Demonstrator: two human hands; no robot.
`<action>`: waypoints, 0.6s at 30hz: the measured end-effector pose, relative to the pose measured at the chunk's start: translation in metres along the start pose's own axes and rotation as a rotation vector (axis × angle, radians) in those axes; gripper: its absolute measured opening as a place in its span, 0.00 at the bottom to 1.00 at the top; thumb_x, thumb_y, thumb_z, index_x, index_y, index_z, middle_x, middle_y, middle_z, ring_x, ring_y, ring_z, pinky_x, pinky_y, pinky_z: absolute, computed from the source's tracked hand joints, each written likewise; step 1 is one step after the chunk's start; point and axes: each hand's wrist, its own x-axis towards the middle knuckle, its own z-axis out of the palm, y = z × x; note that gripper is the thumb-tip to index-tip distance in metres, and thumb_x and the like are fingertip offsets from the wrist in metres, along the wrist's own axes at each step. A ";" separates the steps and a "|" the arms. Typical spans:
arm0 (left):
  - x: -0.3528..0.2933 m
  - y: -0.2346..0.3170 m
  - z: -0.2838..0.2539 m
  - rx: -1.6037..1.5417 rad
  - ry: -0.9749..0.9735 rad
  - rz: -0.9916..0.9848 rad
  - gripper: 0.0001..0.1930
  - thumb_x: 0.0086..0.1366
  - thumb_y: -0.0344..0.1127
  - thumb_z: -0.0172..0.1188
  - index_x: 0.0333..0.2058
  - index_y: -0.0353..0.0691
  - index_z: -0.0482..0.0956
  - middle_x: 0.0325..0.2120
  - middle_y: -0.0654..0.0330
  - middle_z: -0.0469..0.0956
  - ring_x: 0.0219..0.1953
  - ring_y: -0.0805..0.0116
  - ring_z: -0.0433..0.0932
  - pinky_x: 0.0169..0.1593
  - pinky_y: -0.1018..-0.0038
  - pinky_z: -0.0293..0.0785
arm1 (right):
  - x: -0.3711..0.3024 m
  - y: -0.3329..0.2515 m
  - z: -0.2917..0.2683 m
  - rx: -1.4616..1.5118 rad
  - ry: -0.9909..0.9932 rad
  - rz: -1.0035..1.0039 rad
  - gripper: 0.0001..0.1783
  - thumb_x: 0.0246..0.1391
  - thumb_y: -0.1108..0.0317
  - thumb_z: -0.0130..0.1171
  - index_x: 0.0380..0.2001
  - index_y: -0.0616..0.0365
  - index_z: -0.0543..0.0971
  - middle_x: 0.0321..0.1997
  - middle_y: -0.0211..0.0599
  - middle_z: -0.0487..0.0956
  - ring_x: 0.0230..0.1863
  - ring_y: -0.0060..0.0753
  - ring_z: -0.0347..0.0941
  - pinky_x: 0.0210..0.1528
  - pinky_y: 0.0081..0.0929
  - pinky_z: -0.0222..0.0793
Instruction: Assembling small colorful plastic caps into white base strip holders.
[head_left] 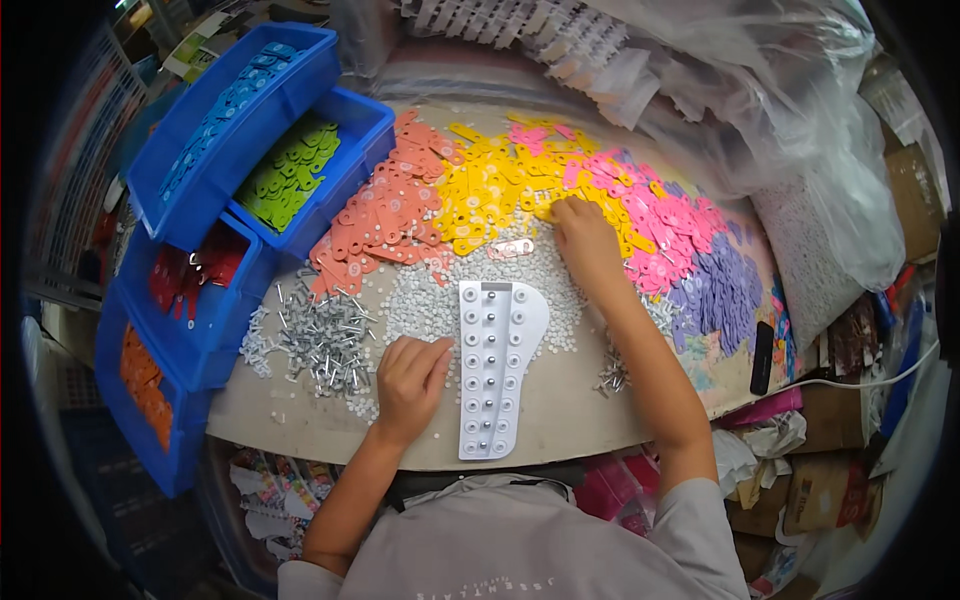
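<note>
At one o'clock from the white board (502,375), my right hand (586,240) bends over yellow strips (485,190) spread at twelve, while at nine my left hand (411,388) curls, though whether either pinches anything I cannot tell.

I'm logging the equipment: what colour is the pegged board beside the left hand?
The board is white; the head view shows it best.
</note>
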 end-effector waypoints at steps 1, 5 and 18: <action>0.001 0.001 -0.001 -0.014 -0.007 -0.016 0.09 0.58 0.23 0.66 0.38 0.35 0.83 0.25 0.59 0.75 0.29 0.58 0.73 0.35 0.64 0.69 | -0.002 0.008 -0.002 -0.011 0.023 -0.032 0.11 0.53 0.74 0.60 0.42 0.57 0.78 0.46 0.42 0.79 0.48 0.50 0.74 0.49 0.43 0.74; 0.002 0.001 -0.001 -0.021 -0.003 -0.025 0.08 0.58 0.23 0.66 0.38 0.35 0.83 0.24 0.58 0.75 0.28 0.58 0.73 0.35 0.64 0.69 | -0.010 0.022 -0.012 0.115 0.116 -0.084 0.08 0.50 0.77 0.59 0.36 0.59 0.79 0.40 0.42 0.80 0.46 0.49 0.75 0.46 0.42 0.74; 0.005 0.000 0.003 -0.080 0.048 -0.030 0.06 0.59 0.23 0.65 0.36 0.34 0.83 0.20 0.57 0.71 0.25 0.58 0.70 0.32 0.63 0.66 | 0.005 0.012 -0.004 0.146 0.101 -0.141 0.08 0.51 0.71 0.65 0.36 0.57 0.81 0.41 0.40 0.80 0.47 0.49 0.74 0.50 0.43 0.71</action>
